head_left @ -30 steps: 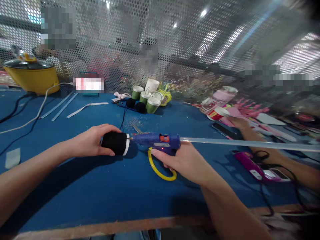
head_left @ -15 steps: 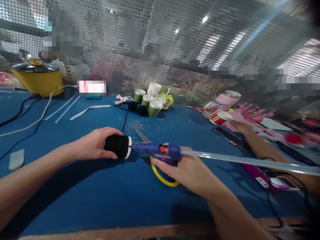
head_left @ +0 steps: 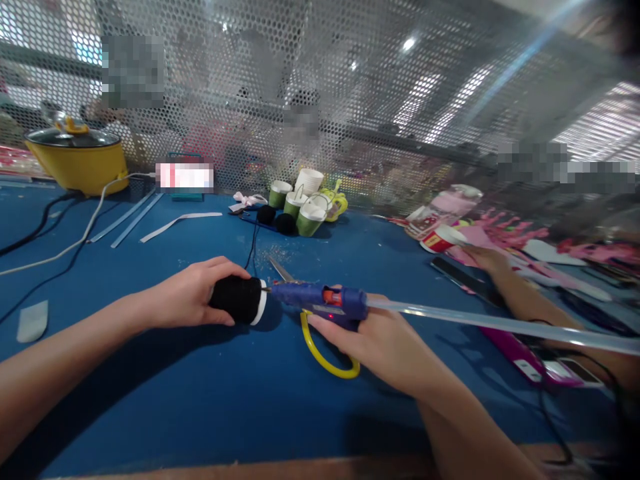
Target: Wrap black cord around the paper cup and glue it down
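My left hand [head_left: 200, 293] is wrapped round a cup [head_left: 237, 300] that lies on its side, covered in black yarn, with its white rim facing right. A black strand runs from behind the cup toward two black balls of yarn [head_left: 285, 224]. In my right hand [head_left: 370, 333] is a blue hot glue gun [head_left: 320, 299], its nozzle at the cup's rim; whether it touches cannot be made out. A long clear glue stick [head_left: 480, 322] sticks out of the gun's back. Under the gun lie scissors [head_left: 327, 363] with yellow handles, partly hidden.
Several green-wrapped cups [head_left: 311, 219] stand at the back of the blue table [head_left: 225, 407]. White strips [head_left: 180, 224] and a yellow pot [head_left: 80, 163] are to the left. On the right, another person's hand [head_left: 493, 260] is by a red-and-white cup [head_left: 443, 239], near a purple power strip [head_left: 515, 353].
The black cup has shifted slightly to the right and its rim shows at a slightly different angle. The glue gun nozzle stays at the rim.
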`<state>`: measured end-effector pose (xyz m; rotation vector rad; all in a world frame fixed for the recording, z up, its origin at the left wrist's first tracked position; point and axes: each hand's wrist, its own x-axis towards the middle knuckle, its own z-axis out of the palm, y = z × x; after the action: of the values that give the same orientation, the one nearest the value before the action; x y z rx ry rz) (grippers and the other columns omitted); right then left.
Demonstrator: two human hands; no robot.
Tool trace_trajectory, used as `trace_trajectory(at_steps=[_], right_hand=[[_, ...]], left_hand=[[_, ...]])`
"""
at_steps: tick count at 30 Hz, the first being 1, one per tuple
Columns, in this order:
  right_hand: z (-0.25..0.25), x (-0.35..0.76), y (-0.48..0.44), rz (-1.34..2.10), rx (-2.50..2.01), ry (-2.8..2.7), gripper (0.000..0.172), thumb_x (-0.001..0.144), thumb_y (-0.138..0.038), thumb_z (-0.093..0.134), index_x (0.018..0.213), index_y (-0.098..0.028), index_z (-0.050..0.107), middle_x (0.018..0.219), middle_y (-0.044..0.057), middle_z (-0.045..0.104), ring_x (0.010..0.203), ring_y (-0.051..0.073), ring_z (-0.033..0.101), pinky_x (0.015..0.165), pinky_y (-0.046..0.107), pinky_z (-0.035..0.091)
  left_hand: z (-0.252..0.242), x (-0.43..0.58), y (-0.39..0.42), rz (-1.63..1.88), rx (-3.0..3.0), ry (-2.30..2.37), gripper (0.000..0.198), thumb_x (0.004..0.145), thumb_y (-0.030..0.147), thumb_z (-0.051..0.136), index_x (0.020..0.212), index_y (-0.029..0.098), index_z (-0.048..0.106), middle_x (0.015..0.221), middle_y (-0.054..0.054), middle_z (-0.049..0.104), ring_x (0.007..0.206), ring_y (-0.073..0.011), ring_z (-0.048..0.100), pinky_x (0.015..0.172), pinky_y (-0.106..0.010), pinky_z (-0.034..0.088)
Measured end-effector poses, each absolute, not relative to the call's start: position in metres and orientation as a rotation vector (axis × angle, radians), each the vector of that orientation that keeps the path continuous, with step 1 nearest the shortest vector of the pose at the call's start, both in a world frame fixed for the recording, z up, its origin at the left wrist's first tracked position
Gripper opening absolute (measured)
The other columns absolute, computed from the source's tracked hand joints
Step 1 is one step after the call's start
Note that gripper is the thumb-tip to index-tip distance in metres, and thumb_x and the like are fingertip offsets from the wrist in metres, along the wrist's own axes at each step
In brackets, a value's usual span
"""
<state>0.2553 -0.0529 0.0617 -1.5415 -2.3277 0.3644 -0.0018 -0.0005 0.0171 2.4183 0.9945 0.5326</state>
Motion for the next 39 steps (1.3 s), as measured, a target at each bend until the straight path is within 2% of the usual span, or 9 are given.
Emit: trace_trajectory(at_steps=[6,11,18,23,29,34,39], right_hand=[[0.0632,0.2551,-0.0572,0.412,-1.553,-2.325,0.021,0.078,-0.034,0.051,0.068,-0.02,0.063,0.064,-0.001,0.063,0.057,0.015,0.056,0.057,0.025,0.044],[0.0639,0.2557,-0.0542,0.412,-1.621,-2.292,0.024,0.079,-0.036,0.049,0.079,-0.02,0.066,0.07,0.0,0.065,0.063,0.016,0.058,0.06,0.027,0.044],[0.0647,0.2561,-0.0577,0.496,-1.596,-2.314,0.021,0.077,-0.034,0.051,0.069,-0.02,0.064,0.061,-0.002,0.062,0.057,0.015,0.056,0.055,0.025,0.044],[0.0633,0.257,-0.0564,0.485,-1.625,-2.252,0.022,0.077,-0.037,0.052,0.077,-0.02,0.066,0.07,0.0,0.065,0.064,0.017,0.058,0.06,0.027,0.045],[0.0626,0.2591,-0.0557,0.626,-1.626,-2.214,0.021,0.077,-0.037,0.054,0.068,-0.02,0.062,0.06,-0.003,0.061,0.055,0.013,0.054,0.052,0.024,0.043],[0.0669,0.2553,-0.0511,0.704,-1.661,-2.14,0.034,0.078,-0.04,0.052,0.05,-0.019,0.05,0.042,-0.004,0.049,0.039,0.01,0.044,0.041,0.023,0.037],[0.0696,0.2516,-0.0487,0.776,-1.586,-2.11,0.035,0.079,-0.036,0.051,0.048,-0.02,0.045,0.036,-0.006,0.043,0.035,0.009,0.042,0.039,0.022,0.037]], left_hand=[[0.0169,-0.0015,-0.0004,0.542,2.434,0.97,0.05,0.068,0.026,0.068,0.113,0.023,0.046,0.108,-0.004,0.052,0.097,-0.0201,0.053,0.082,-0.032,0.042],[0.017,-0.0021,-0.0009,0.529,2.438,0.938,0.048,0.07,0.024,0.067,0.113,0.022,0.045,0.109,-0.005,0.05,0.096,-0.0201,0.053,0.081,-0.032,0.043],[0.018,-0.0016,-0.0017,0.512,2.442,0.929,0.046,0.071,0.023,0.065,0.112,0.023,0.045,0.11,-0.004,0.049,0.097,-0.0199,0.052,0.082,-0.031,0.043],[0.0169,-0.0026,-0.0013,0.511,2.459,0.904,0.048,0.071,0.023,0.065,0.114,0.023,0.043,0.111,-0.005,0.048,0.098,-0.0202,0.051,0.083,-0.032,0.042],[0.0164,-0.0037,-0.0015,0.496,2.478,0.88,0.049,0.071,0.02,0.065,0.114,0.024,0.043,0.113,-0.005,0.046,0.1,-0.0204,0.051,0.084,-0.031,0.042],[0.0163,-0.0036,-0.0015,0.5,2.495,0.841,0.047,0.072,0.017,0.064,0.114,0.022,0.042,0.114,-0.006,0.045,0.103,-0.0203,0.049,0.086,-0.031,0.041],[0.0162,-0.0035,-0.0013,0.505,2.513,0.809,0.047,0.073,0.017,0.063,0.115,0.022,0.041,0.115,-0.007,0.045,0.104,-0.021,0.047,0.088,-0.033,0.041]])
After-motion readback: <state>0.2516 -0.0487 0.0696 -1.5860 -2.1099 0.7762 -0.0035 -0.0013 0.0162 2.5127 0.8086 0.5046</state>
